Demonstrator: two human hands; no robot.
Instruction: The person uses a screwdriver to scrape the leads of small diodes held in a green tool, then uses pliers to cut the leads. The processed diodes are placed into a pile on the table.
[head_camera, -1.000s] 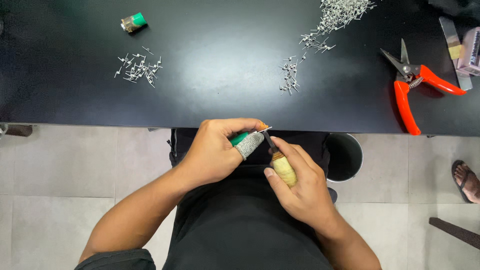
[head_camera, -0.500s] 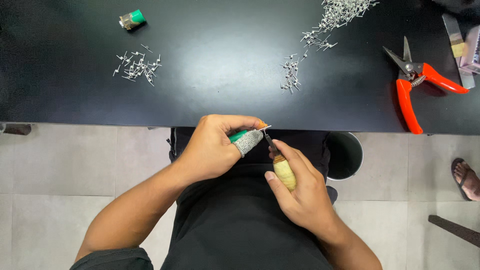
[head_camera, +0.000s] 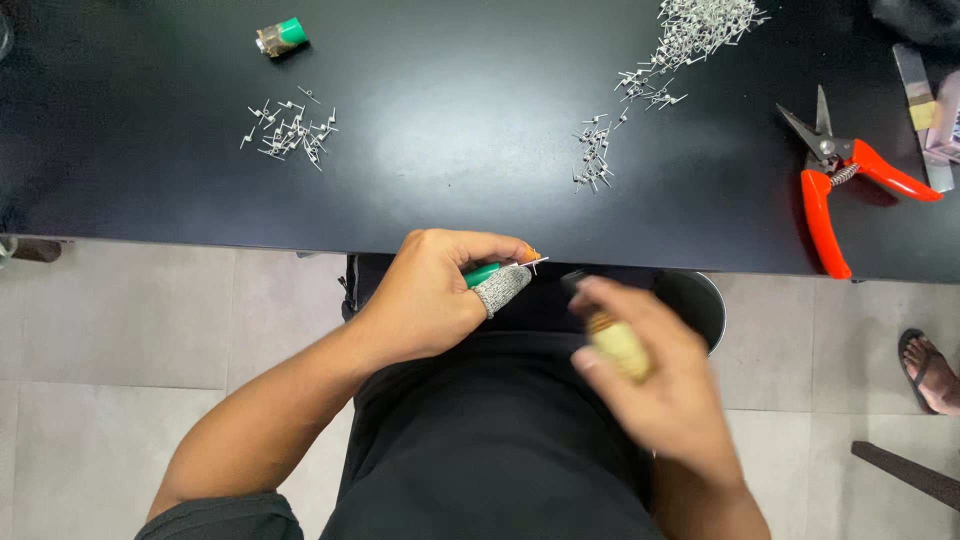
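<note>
My left hand is closed on a small green-ended part just below the black table's front edge, over my lap. A grey fabric cot covers its thumb, and a tiny metal pin sticks out at the fingertips. My right hand, blurred by motion, grips a tool with a yellowish wooden handle and sits apart from the left hand, lower and to the right.
On the black table lie a small pile of metal pins at left, a larger scatter of pins at centre right, a green-capped part and red-handled snips. A sandalled foot of another person shows at right.
My right hand has pulled away from the left hand, moving right and down with the wooden-handled tool. The left hand has stayed in place with the green part.
</note>
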